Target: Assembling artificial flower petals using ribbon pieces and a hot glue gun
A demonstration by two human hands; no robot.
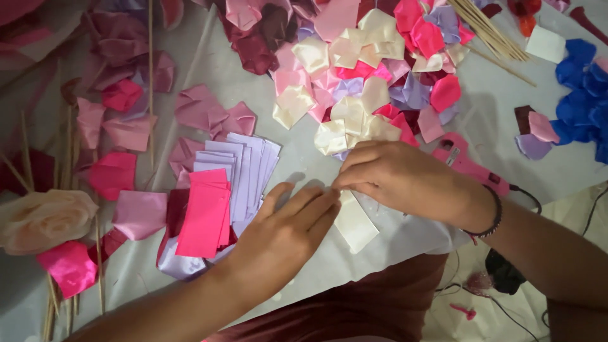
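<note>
A cream satin ribbon strip (354, 223) lies on the white sheet at the middle. My left hand (285, 233) and my right hand (396, 177) meet over its top end, fingertips pinching the strip between them. A dark bead bracelet sits on my right wrist. Just left of my left hand is a stack of cut ribbon pieces, hot pink (204, 212) on top and lilac (248, 166) behind.
A heap of folded satin petals (367, 69) in cream, pink, lilac and maroon lies at the back. A pink glue gun (465, 163) rests behind my right hand. Wooden sticks (491, 31) lie back right, blue petals (582, 95) far right, a cream fabric rose (41, 218) at left.
</note>
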